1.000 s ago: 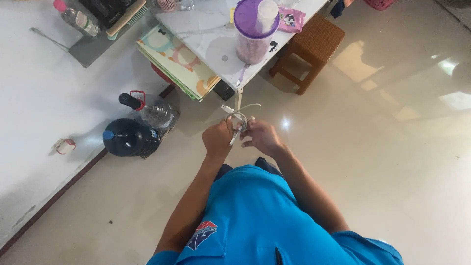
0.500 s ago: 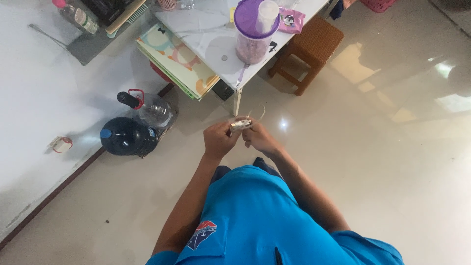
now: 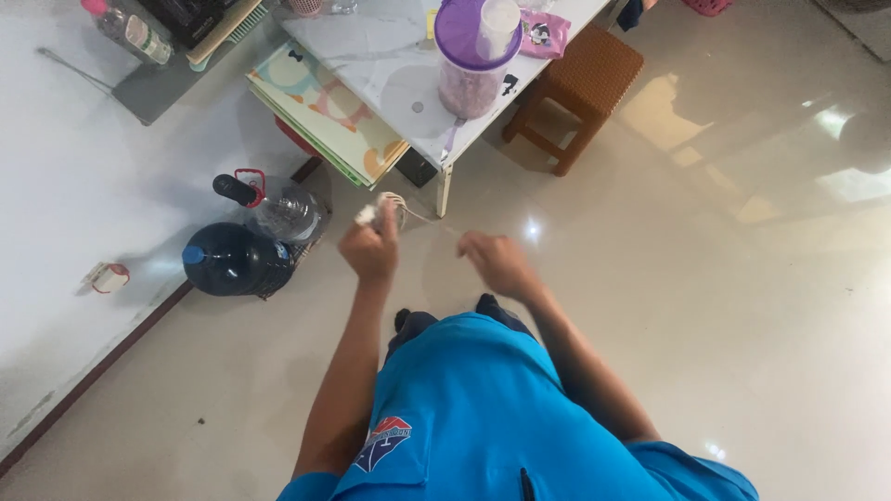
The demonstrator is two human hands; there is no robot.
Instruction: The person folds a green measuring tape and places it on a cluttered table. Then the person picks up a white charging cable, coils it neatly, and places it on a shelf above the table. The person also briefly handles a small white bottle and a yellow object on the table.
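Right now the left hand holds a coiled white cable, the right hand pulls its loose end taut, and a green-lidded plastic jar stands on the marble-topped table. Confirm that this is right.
Not quite: the lid of the clear plastic jar is purple, not green, as the head view shows. The rest stands: the left hand holds the coiled white cable, the right hand pulls its loose end, and the jar stands on the marble-topped table.

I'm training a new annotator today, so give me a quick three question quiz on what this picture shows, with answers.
1. True or false: both hands grip the same end of the white cable.
2. Which hand holds the coiled part? A left hand B right hand
3. What colour is the lid of the jar on the table?

Key: 1 false, the hands are apart with the cable stretched between them. 2 A. 3 purple.
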